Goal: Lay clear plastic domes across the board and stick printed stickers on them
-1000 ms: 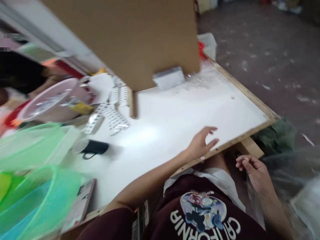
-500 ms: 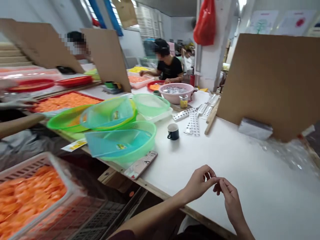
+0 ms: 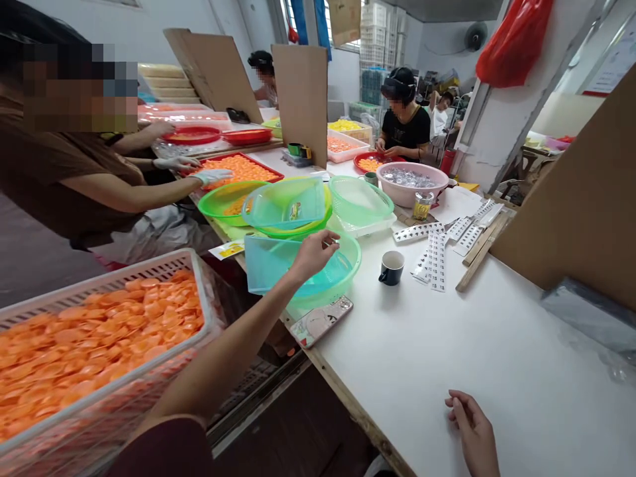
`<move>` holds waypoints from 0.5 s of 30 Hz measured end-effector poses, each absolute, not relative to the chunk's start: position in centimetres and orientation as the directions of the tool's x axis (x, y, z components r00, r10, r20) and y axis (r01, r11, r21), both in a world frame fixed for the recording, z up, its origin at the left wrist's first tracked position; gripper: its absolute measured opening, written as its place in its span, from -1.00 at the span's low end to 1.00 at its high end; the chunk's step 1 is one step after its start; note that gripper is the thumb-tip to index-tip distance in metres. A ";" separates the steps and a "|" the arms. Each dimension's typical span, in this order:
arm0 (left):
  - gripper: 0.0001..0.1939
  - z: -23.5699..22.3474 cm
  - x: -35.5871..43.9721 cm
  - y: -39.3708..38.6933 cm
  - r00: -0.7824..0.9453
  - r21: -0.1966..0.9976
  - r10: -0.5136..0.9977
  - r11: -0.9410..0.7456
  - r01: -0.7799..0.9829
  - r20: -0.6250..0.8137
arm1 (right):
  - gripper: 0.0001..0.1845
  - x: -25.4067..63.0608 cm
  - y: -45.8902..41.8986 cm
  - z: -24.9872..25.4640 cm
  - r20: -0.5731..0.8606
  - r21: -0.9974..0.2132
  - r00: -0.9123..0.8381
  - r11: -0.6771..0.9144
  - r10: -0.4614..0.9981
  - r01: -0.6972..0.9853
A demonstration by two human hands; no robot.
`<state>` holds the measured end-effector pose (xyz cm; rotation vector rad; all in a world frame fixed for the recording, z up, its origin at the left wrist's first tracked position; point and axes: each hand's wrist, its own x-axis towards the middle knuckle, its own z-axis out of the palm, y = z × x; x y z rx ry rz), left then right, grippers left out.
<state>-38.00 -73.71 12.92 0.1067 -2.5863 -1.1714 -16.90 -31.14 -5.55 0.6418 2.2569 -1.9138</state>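
My left hand [image 3: 317, 254] is over the light green plastic basin [image 3: 354, 265], its fingers bent and thumb near the fingertips. Whatever is between them is too small to make out. Inside that basin leans a translucent blue tray [image 3: 271, 265]. Low over the white table, my right hand [image 3: 472, 427] has its fingers curled in and its thumb against the forefinger; what they hold, if anything, is hidden. Just below the basin a phone in a patterned case [image 3: 322, 321] lies at the table edge. A dark mug [image 3: 391, 269] stands right of the basin.
An orange-filled crate [image 3: 124, 331] stands at lower left. Sticker strips [image 3: 437, 258] and wooden sticks [image 3: 479, 255] lie beyond the mug, near a pink basin [image 3: 412, 185]. A cardboard panel [image 3: 571, 199] rises at right. A gloved co-worker [image 3: 99, 165] sits at left.
My hands, which met fingertip to fingertip over the table, have parted. The left has reached forward and left over the green basin; the right stays low. The view has turned left.
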 end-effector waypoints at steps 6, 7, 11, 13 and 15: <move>-0.79 13.4 -40.5 -75.7 -0.966 0.635 -0.203 0.771 -0.057 0.159 | -0.21 -17.4 -30.0 -8.2 -0.431 -0.880 -0.879 0.123 0.203 0.460; -0.81 13.7 -40.0 -75.9 -0.976 0.625 -0.174 0.779 -0.054 0.133 | -0.22 -17.5 -29.8 -8.4 -0.425 -0.880 -0.884 0.141 0.197 0.454; -0.75 14.7 -36.1 -77.1 -0.976 0.552 0.133 0.834 0.015 -0.174 | -0.23 -17.2 -29.4 -8.6 -0.402 -0.879 -0.896 0.193 0.186 0.435; -0.71 14.5 -34.0 -77.2 -0.939 0.485 0.227 0.871 0.077 -0.258 | -0.25 -17.0 -29.4 -8.3 -0.386 -0.881 -0.904 0.217 0.183 0.420; -0.71 14.0 -32.7 -77.0 -0.949 0.412 0.220 0.905 0.112 -0.225 | -0.28 -16.7 -29.6 -7.8 -0.364 -0.882 -0.912 0.246 0.189 0.403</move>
